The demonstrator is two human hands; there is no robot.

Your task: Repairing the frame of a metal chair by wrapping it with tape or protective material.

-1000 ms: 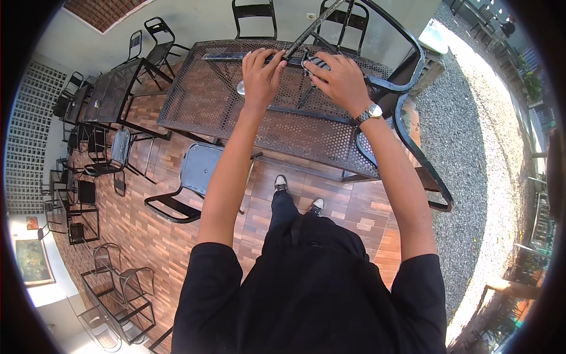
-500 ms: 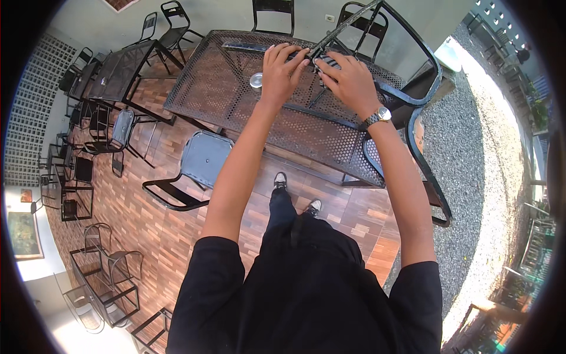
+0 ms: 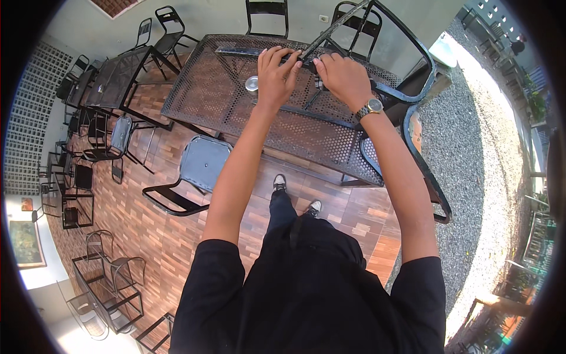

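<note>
A black metal chair (image 3: 335, 29) with worn, scuffed tubing lies tipped over on a perforated metal table (image 3: 203, 88), its legs sticking up. My left hand (image 3: 277, 76) has its fingers bent over the dark end of the chair's frame, where several bars meet. Close beside it, my right hand (image 3: 346, 79) is curled at the same joint, thumb toward the left hand. Whatever sits inside the right fingers is hidden. A wristwatch (image 3: 372, 106) is on my right wrist. Left of my left hand, a small round shiny dish (image 3: 252, 84) rests on the table.
A grey-seated chair (image 3: 203, 162) stands at the table's near left. Behind the table, two black chairs (image 3: 267, 9) are by the wall. More tables (image 3: 118, 79) and chairs fill the left side of the tiled floor (image 3: 177, 253). Gravel (image 3: 451, 165) lies to the right.
My right hand has curled in more, and the striped patch seen by its fingers is now covered. Both hands stay at the frame joint; the whole view has shifted slightly.
</note>
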